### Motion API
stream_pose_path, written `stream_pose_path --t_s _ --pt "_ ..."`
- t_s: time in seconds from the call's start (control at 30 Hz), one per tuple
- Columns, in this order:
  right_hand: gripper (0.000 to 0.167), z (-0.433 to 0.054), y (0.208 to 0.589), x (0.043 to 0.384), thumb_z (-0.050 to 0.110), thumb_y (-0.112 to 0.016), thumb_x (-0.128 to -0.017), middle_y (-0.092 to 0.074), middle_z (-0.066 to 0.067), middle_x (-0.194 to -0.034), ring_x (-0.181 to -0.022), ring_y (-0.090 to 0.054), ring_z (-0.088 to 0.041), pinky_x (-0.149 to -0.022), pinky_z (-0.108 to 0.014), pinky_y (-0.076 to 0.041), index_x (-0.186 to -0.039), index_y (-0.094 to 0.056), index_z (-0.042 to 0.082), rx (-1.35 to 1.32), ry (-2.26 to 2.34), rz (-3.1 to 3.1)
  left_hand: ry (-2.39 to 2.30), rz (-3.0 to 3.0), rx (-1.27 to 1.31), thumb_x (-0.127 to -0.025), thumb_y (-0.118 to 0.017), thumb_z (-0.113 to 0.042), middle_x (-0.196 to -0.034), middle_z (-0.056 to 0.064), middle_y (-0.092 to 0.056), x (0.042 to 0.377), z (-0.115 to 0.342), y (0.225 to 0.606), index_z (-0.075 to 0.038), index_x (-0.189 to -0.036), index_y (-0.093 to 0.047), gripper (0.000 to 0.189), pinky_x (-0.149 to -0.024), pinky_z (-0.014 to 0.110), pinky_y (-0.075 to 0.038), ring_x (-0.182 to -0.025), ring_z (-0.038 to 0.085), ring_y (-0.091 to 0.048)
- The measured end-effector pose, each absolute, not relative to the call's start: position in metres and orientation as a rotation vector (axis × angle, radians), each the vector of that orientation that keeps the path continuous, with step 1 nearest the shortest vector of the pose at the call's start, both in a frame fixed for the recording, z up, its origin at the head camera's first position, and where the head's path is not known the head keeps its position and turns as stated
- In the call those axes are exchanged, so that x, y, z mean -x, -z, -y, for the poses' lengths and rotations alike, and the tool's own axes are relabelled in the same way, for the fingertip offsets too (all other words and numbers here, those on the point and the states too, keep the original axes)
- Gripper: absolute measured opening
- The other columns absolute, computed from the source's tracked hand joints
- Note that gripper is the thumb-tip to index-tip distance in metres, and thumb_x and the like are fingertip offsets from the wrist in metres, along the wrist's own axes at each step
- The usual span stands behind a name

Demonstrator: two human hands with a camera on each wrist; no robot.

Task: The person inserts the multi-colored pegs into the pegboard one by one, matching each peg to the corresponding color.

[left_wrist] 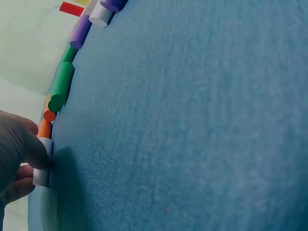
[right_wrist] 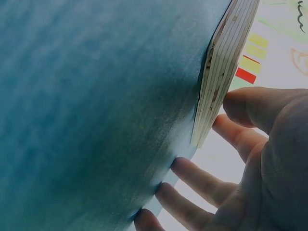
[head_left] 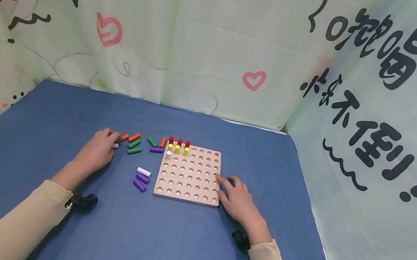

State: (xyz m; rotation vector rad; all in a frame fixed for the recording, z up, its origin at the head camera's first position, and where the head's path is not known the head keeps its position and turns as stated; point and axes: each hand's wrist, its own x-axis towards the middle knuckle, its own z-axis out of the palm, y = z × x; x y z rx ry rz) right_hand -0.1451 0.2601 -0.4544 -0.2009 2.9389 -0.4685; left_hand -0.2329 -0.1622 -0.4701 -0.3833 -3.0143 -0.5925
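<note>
My left hand is at the left of the loose pegs, pinching a white peg between thumb and fingers. An orange peg lies right beyond that peg's end. My right hand rests at the right edge of a wooden pegboard, thumb and index finger touching it. In the right wrist view its other fingertips are spread on the cloth. At the board's far left corner stand three red pegs, three yellow pegs and one white peg.
Between the left hand and the board lie green pegs, orange pegs and a purple peg. Nearer me are another white peg and two purple pegs. A blue cloth covers the table; printed curtains hang behind it.
</note>
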Motion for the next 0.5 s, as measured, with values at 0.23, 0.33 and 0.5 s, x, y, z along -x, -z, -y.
stream_pose_path --t_s 0.23,0.33,0.5 --pt "0.051 -0.2581 0.4544 0.1449 0.03 -0.051 -0.109 -0.037 -0.025 -0.159 -0.145 -0.036 -0.051 -0.108 -0.071 -0.036 -0.159 -0.043 0.026 0.19 0.47 -2.941 0.546 3.106 0.358 -0.093 -0.055 0.012 -0.118 0.026 -0.056 0.2314 0.158 0.4682 -0.004 -0.117 -0.067 0.031 -0.09 0.058 -0.048 -0.107 0.041 -0.051" --pt "0.051 -0.2576 0.4543 0.145 0.03 -0.051 -0.109 -0.037 -0.025 -0.159 -0.145 -0.035 -0.051 -0.107 -0.071 -0.036 -0.159 -0.043 0.025 0.191 0.474 -2.94 0.543 3.109 0.353 -0.093 -0.057 0.012 -0.116 0.025 -0.056 0.2318 0.1566 0.4683 -0.005 -0.116 -0.068 0.03 -0.089 0.057 -0.048 -0.105 0.04 -0.051" --pt "0.051 -0.2587 0.4541 0.1451 0.029 -0.051 -0.109 -0.037 -0.025 -0.159 -0.145 -0.035 -0.052 -0.107 -0.072 -0.036 -0.159 -0.043 0.025 0.196 0.476 -2.94 0.562 3.082 0.378 -0.091 -0.056 0.015 -0.113 0.024 -0.056 0.2322 0.1551 0.4671 -0.004 -0.114 -0.067 0.032 -0.085 0.054 -0.048 -0.102 0.04 -0.052"
